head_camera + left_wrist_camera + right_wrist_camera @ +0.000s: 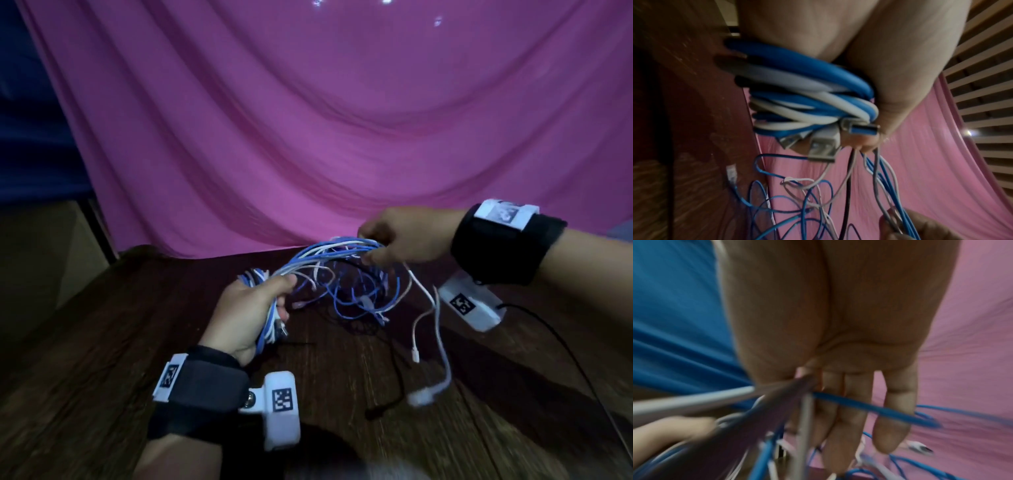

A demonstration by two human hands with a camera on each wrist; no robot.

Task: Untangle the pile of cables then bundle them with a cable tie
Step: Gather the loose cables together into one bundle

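Note:
My left hand [279, 296] grips a gathered bundle of blue and white cables [269, 325] above the wooden table [102, 342]. In the left wrist view that cable bundle [807, 97] lies coiled across the palm, with several USB plugs [824, 149] sticking out below it. My right hand [371, 248] is raised further back and pinches several strands [342, 248] that run to the left hand. A loose tangle [356, 294] hangs between the two hands. In the right wrist view the strands [869, 408] meet at my thumb. Loose white ends [424, 329] dangle under the right hand.
A pink cloth [342, 137] hangs behind the table. A white plug [423, 397] and a black lead [394, 373] lie on the wood at the front right. A thin black strip [298, 343] lies below my left hand. A beige box [41, 267] stands at the left.

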